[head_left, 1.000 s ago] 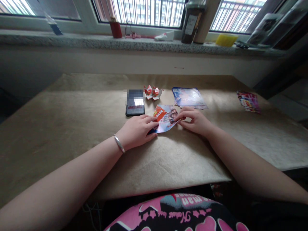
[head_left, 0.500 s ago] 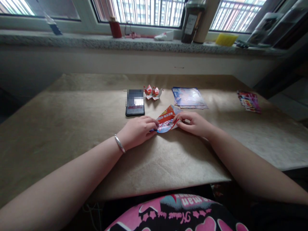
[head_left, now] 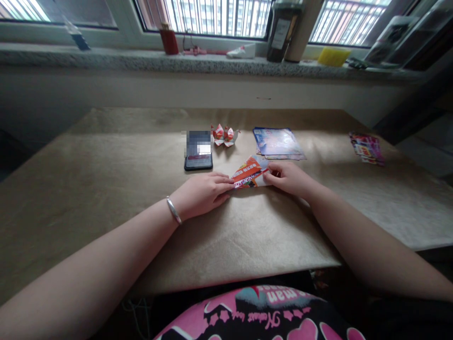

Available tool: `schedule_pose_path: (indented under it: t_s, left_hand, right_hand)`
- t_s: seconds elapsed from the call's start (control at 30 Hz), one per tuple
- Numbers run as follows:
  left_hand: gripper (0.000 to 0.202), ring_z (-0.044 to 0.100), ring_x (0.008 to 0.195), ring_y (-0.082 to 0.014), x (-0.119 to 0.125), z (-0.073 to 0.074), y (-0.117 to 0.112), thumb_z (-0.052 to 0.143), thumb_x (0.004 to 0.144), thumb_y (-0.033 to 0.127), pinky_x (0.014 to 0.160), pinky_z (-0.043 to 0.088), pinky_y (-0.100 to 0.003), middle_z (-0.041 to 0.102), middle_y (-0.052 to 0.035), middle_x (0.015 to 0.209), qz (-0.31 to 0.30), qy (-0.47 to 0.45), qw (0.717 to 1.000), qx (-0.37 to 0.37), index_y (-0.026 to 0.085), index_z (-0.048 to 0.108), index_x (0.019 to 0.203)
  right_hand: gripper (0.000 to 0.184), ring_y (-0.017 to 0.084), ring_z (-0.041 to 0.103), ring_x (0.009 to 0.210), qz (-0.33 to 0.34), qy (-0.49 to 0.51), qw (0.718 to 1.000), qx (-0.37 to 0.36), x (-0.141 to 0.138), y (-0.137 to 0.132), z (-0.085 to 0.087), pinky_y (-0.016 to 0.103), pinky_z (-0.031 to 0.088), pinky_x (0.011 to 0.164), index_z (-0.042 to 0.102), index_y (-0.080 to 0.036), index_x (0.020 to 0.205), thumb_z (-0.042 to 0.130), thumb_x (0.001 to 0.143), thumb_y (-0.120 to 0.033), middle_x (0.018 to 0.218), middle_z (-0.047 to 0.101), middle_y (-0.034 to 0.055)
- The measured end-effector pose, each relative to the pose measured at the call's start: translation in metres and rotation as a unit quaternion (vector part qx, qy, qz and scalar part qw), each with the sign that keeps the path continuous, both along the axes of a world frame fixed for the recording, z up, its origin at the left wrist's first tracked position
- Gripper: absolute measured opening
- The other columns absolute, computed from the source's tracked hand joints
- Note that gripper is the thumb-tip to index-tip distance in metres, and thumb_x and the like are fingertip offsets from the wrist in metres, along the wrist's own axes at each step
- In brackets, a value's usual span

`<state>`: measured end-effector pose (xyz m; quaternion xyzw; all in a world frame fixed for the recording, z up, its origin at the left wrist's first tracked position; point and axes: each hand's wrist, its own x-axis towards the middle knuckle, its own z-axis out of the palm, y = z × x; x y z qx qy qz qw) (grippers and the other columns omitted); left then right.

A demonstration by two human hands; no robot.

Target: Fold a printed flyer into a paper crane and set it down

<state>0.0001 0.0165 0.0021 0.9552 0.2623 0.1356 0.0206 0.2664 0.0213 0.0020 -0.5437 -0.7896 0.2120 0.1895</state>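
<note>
A colourful printed paper [head_left: 249, 173], folded over with its red side up, lies on the tan table [head_left: 106, 189] between my hands. My left hand [head_left: 203, 193], a silver bangle on its wrist, presses fingertips on the paper's left end. My right hand [head_left: 288, 178] pinches the paper's right edge with closed fingers. Just beyond lie a black phone [head_left: 198, 150] and a small folded red-and-white paper figure [head_left: 223, 135].
A stack of blue printed sheets [head_left: 278, 143] lies behind my right hand, and another bright leaflet [head_left: 366, 148] sits at the far right. The windowsill [head_left: 141, 60] carries a red cup [head_left: 169, 41], a dark container [head_left: 281, 33] and a yellow item [head_left: 332, 56].
The paper, open and showing its picture side a second ago, has been folded over to a narrower shape with the red side up. Both hands stayed at its ends.
</note>
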Motion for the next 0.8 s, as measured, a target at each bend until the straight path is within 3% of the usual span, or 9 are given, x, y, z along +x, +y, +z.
schedule_pose_path:
  t_s: [0.17,0.37,0.8]
  left_hand:
    - [0.055,0.061,0.106,-0.0211,0.0019,0.0054,-0.0048,0.056,0.085,0.022,0.086,0.055,-0.034,0.061,-0.0114,0.121,0.002,0.032,0.999,0.009,0.015,0.04,0.137]
    - [0.042,0.06,0.108,-0.0211,0.0032,0.0043,-0.0067,0.052,0.087,0.02,0.09,0.053,-0.035,0.062,-0.0123,0.12,-0.019,0.031,0.998,0.053,0.013,0.05,0.127]
    - [0.035,0.058,0.107,-0.0223,0.0038,0.002,-0.007,0.046,0.09,0.024,0.091,0.051,-0.037,0.061,-0.011,0.119,-0.004,0.042,0.998,0.047,0.014,0.055,0.122]
  right_hand:
    - [0.028,0.012,0.042,0.055,-0.031,-0.042,0.999,0.004,-0.0021,0.0,0.0011,0.026,0.027,0.052,0.044,-0.02,0.061,0.044,0.083,-0.037,0.058,0.048,-0.0018]
    - [0.029,0.011,0.041,0.054,-0.058,-0.048,0.997,-0.004,-0.0045,-0.0008,0.0027,0.026,0.027,0.051,0.044,-0.02,0.061,0.049,0.081,-0.04,0.058,0.05,-0.0019]
    - [0.022,0.013,0.049,0.056,-0.055,-0.047,0.997,0.015,-0.0033,0.0022,-0.0031,0.025,0.031,0.05,0.053,-0.02,0.068,0.053,0.081,-0.038,0.065,0.06,0.0014]
